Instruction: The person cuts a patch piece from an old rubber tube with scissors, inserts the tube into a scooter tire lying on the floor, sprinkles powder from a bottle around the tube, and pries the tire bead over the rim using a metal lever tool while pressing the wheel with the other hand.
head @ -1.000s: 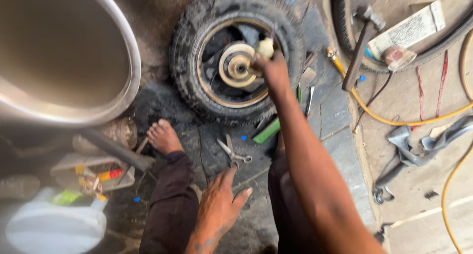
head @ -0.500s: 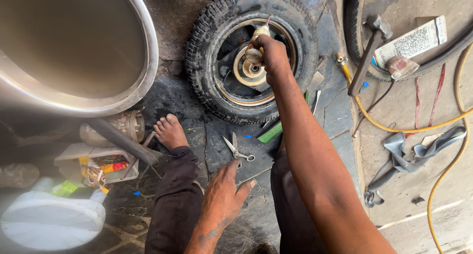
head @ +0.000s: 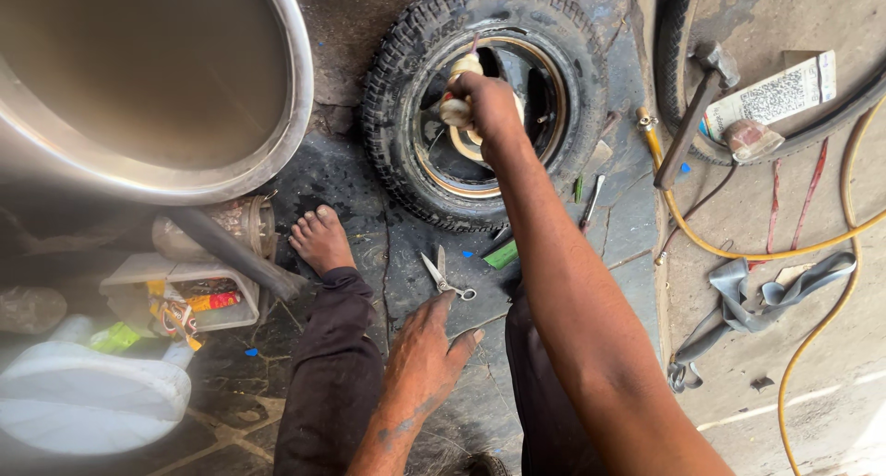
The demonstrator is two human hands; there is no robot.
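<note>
The person is sitting on the ground with a small wheel point(head: 484, 107) lying flat just ahead, beyond a bare foot point(head: 321, 239). By the look of it, they are working on the hub point(head: 460, 93) in the middle of the rim, pressing or rubbing something pale against it; what that pale thing is I cannot make out. The next move, as I judge it, is calling for a firm, steady push from that arm while the wheel is kept from sliding on the oily floor.

The right hand point(head: 487, 107) is reaching out over the wheel, fingers curled shut around the pale object at the hub. The left hand point(head: 426, 347) is resting on the left knee, fingers loosely spread and holding nothing. Scissors point(head: 445, 277) are lying on the floor just beyond it. A hammer point(head: 694, 111) and a yellow hose point(head: 738, 250) are lying off to the right, well apart from both hands
</note>
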